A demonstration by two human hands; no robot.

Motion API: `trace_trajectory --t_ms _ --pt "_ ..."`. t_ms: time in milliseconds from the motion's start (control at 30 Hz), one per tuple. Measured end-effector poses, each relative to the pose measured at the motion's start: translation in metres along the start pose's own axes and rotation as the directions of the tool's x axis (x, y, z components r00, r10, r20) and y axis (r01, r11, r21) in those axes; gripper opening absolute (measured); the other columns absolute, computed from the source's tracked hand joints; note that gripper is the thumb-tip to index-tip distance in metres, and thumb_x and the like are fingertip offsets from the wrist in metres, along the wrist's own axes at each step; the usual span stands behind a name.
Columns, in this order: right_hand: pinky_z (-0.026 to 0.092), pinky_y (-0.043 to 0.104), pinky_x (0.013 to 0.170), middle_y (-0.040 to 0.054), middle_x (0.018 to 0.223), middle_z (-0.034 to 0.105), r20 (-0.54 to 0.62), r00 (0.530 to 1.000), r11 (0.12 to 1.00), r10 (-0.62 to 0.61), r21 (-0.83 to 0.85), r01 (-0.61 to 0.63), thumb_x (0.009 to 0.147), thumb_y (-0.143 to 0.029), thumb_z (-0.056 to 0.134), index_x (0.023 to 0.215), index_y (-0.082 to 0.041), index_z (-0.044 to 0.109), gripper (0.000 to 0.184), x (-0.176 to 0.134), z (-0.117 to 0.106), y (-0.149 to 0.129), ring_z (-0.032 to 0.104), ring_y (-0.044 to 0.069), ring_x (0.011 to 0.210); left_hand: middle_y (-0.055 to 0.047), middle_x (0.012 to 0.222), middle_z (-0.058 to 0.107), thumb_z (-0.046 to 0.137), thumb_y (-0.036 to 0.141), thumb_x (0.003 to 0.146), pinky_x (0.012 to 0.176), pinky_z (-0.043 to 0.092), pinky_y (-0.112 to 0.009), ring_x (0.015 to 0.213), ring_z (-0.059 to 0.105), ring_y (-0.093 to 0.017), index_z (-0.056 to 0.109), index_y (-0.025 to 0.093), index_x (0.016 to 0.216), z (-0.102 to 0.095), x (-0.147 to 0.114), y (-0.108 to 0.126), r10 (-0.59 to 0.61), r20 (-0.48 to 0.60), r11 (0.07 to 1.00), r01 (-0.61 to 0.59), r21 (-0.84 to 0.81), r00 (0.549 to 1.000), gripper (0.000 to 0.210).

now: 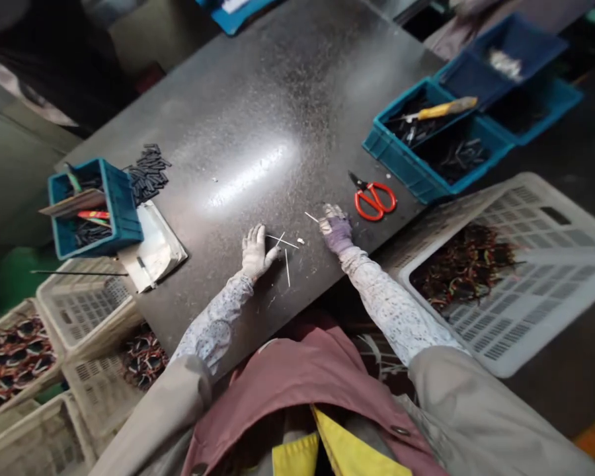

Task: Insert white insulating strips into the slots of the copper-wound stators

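Note:
My left hand [258, 252], in a pale glove, lies on the metal table with its fingers stretched and thumb apart. Beside its thumb are a few thin white sticks [287, 268], two of them crossing, and a small white scrap [300, 241]. My right hand [336, 229], in a pale and purple glove, rests on the table with fingers curled. A thin white stick [311, 216] juts out from its thumb side; the grip itself is partly hidden. Right of that hand lie red-handled scissors [375, 199], blades pointing away to the left.
Blue bins [394, 162] with dark pieces and a yellow-handled tool [446, 108] stand at right. At left are another blue bin [123, 210], black tubes [149, 173] and a white pad [161, 248]. Plastic crates [550, 264] holding wired parts flank the table [218, 264]. A person [54, 59] stands opposite.

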State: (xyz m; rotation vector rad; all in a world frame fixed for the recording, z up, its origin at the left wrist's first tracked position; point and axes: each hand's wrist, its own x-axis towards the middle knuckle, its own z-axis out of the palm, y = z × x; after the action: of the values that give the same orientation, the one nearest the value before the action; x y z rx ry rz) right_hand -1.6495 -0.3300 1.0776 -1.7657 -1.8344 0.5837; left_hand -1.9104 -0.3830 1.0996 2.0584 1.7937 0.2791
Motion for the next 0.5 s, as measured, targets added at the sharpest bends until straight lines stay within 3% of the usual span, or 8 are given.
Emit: trace_trajectory --t_ms 133,233,300,400,467,500 --pt "0.019 0.047 0.123 0.0163 0.139 0.060 0.137 0.991 0.995 0.000 0.094 -0.013 0.097 -0.032 0.050 0.131 -0.007 0.061 0.043 -0.015 0.047 -0.069 0.042 0.027 0.141 -0.022 0.159 0.032 0.064 0.050 0.079 0.122 0.020 -0.053 0.150 0.026 -0.036 0.034 0.007 0.151 -0.018 0.016 -0.005 0.088 0.112 0.990 -0.099 0.097 0.990 0.089" --pt "0.021 0.046 0.124 0.0099 0.141 0.060 0.176 0.984 0.987 0.009 0.156 -0.036 0.093 -0.034 0.060 0.129 -0.017 0.064 0.040 -0.038 0.071 -0.127 0.044 0.025 0.141 -0.022 0.160 0.031 0.058 0.039 0.083 0.123 0.021 -0.052 0.149 0.028 -0.034 0.034 0.006 0.151 -0.029 0.019 -0.014 0.061 0.109 0.984 -0.078 0.161 0.992 0.080" --pt "0.020 0.047 0.125 0.0101 0.143 0.058 0.169 0.984 0.979 0.058 0.182 -0.089 0.094 -0.035 0.058 0.129 -0.019 0.064 0.039 -0.053 0.082 -0.162 0.043 0.024 0.141 -0.019 0.158 0.036 0.054 0.031 0.084 0.123 0.022 -0.049 0.148 0.031 -0.031 0.036 0.009 0.151 -0.041 0.022 -0.026 0.119 0.147 0.977 -0.142 0.157 0.982 0.072" --pt "0.022 0.045 0.125 0.0109 0.144 0.056 0.072 0.985 0.952 0.156 0.255 -0.169 0.097 -0.034 0.051 0.133 -0.018 0.061 0.040 -0.072 0.091 -0.205 0.043 0.022 0.141 -0.014 0.153 0.046 0.052 0.030 0.085 0.123 0.024 -0.048 0.146 0.035 -0.028 0.043 0.016 0.147 -0.067 0.029 -0.051 0.279 0.177 0.950 -0.298 0.093 0.944 0.065" --pt "0.023 0.043 0.125 0.0098 0.144 0.056 -0.085 0.970 0.918 0.229 0.351 -0.186 0.098 -0.035 0.047 0.133 -0.019 0.060 0.040 -0.082 0.095 -0.230 0.042 0.021 0.141 -0.013 0.151 0.048 0.052 0.034 0.086 0.123 0.024 -0.050 0.146 0.035 -0.030 0.048 0.016 0.144 -0.090 0.034 -0.068 0.352 0.177 0.928 -0.368 0.066 0.919 0.060" --pt "0.024 0.043 0.125 0.0099 0.145 0.054 -0.184 0.937 0.890 0.298 0.408 -0.203 0.098 -0.036 0.046 0.133 -0.019 0.060 0.041 -0.084 0.097 -0.242 0.041 0.021 0.142 -0.014 0.151 0.049 0.052 0.036 0.087 0.123 0.023 -0.051 0.146 0.035 -0.030 0.050 0.016 0.142 -0.102 0.037 -0.075 0.385 0.177 0.915 -0.400 0.056 0.906 0.058"
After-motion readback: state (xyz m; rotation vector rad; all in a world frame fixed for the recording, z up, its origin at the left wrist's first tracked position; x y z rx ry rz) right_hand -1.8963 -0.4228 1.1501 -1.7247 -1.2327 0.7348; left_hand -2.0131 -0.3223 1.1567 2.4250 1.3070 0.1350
